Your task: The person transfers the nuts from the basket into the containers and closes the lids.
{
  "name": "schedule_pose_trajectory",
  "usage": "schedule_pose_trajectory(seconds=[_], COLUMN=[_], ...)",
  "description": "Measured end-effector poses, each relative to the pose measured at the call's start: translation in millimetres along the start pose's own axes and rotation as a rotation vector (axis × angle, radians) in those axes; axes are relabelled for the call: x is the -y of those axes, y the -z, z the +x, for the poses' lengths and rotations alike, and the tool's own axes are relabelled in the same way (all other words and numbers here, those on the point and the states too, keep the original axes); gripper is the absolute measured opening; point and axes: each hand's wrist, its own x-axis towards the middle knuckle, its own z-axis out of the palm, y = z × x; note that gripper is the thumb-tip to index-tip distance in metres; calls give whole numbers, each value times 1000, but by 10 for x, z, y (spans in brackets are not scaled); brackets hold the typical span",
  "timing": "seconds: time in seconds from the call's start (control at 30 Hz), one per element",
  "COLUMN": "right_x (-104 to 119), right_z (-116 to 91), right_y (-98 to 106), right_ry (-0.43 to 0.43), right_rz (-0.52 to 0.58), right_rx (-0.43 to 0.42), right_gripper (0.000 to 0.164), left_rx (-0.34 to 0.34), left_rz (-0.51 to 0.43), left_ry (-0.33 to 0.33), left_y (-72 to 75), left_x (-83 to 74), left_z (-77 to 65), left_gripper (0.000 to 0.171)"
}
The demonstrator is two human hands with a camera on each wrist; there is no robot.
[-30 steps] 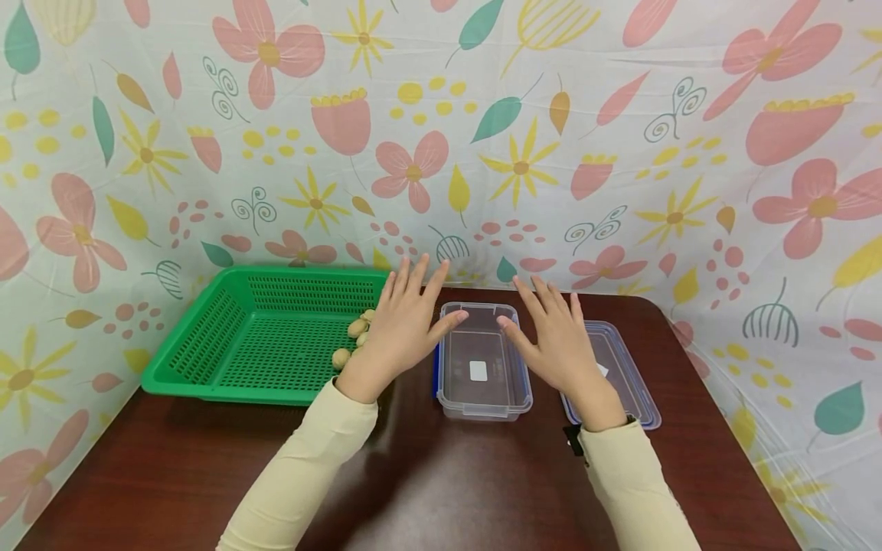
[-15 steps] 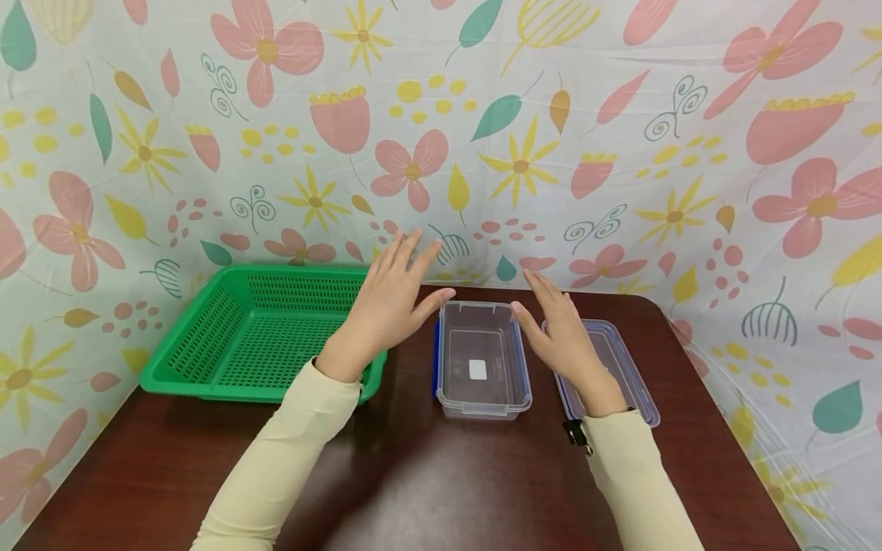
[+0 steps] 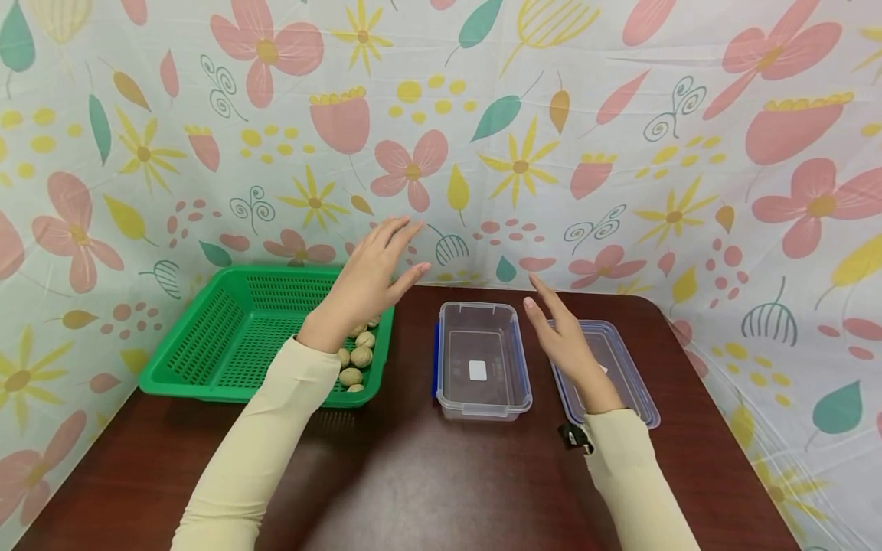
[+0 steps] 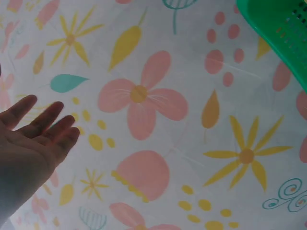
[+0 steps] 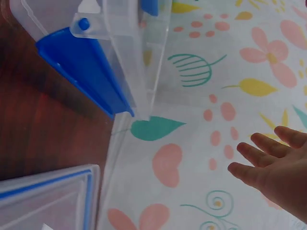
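Observation:
My left hand (image 3: pixel 368 275) hovers over the right end of a green plastic basket (image 3: pixel 200 390), fingers extended and nothing held. Several walnuts (image 3: pixel 361 357) lie in that end of the basket, partly hidden behind the hand and wrist. My right hand (image 3: pixel 563 337) is raised between a clear plastic food container (image 3: pixel 482 398) and its lid (image 3: pixel 630 375), also holding nothing. The container stands without its lid, and blue clip flaps (image 5: pixel 86 72) hang from its side in the right wrist view. In the left wrist view the left hand's fingers (image 4: pixel 50 120) are spread and bare.
The dark wooden table (image 3: pixel 413 490) ends at a flower-print cloth (image 3: pixel 441 115) hung behind and at the sides. A black strap piece (image 3: pixel 573 437) sits at the right sleeve's cuff.
My left hand has moved left and up, from beside the container to over the basket, uncovering more walnuts. The right hand has shifted slightly right, away from the container.

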Motion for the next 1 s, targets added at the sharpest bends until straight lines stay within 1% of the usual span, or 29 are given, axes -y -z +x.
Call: schedule_pose_trajectory(seconds=[0.13, 0.27, 0.53, 0.63, 0.8, 0.87, 0.93, 1.0], right_x=[-52, -129, -346, -417, -512, -535, -554, -571], right_z=[3, 0, -12, -24, -59, -73, -82, -86], right_y=[-18, -46, -130, -169, -227, -245, -263, -281], right_ry=[-28, -52, -126, -150, -199, -222, -247, -266], right_rz=[97, 175, 210, 259, 372, 400, 412, 395], right_rx=[6, 11, -14, -17, -17, -8, 0, 10], right_gripper=[54, 53, 56, 56, 55, 55, 55, 56], left_rx=[-23, -22, -3, 4, 7, 5, 10, 15], left_rz=[-23, -75, -201, -245, -288, -307, -341, -385], left_ry=[-39, -54, -83, -88, -72, -52, -22, 12], left_y=[-12, -33, -59, -73, -108, -124, -133, -142], left_x=[112, 221, 424, 502, 629, 680, 725, 774], left_z=[22, 27, 41, 42, 46, 45, 41, 39], left_gripper=[57, 55, 51, 51, 50, 49, 49, 50])
